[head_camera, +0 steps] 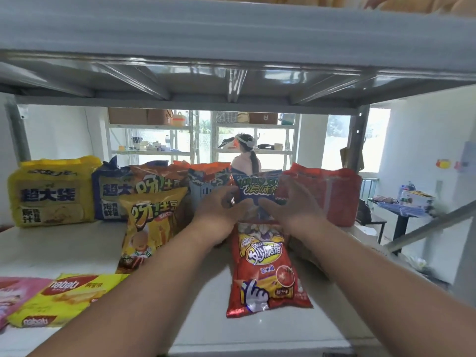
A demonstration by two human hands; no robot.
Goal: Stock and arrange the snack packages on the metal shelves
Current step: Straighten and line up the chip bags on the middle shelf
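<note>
I have both hands reaching in over the shelf [77,248] toward its back edge. My left hand [219,211] is curled, its fingertips pressed on the lower left of a blue snack bag [257,191], and my right hand [296,204] grips the same bag from the right with fingers spread over its front. The blue bag stands upright in the back row, held between the two hands. Just below my hands a red tomato-corn snack bag [266,269] lies flat on the shelf, its length running from the back row toward the front edge; my wrists pass above its top end.

To the right of the blue bag, at the back right corner, a large red multipack [332,194] stands upright. To the left, a grey-blue bag [206,186] touches the blue one, then orange bags [159,176] behind a yellow potato-snack bag [152,222] that leans forward of the row. Farther left stand a dark blue multipack [110,194] and, at the back left corner, a yellow multipack [51,191].

Near the front left edge a yellow wafer pack [64,297] lies flat, touching a pink pack [15,292] at the frame's edge. Another metal shelf [231,29] spans overhead.
</note>
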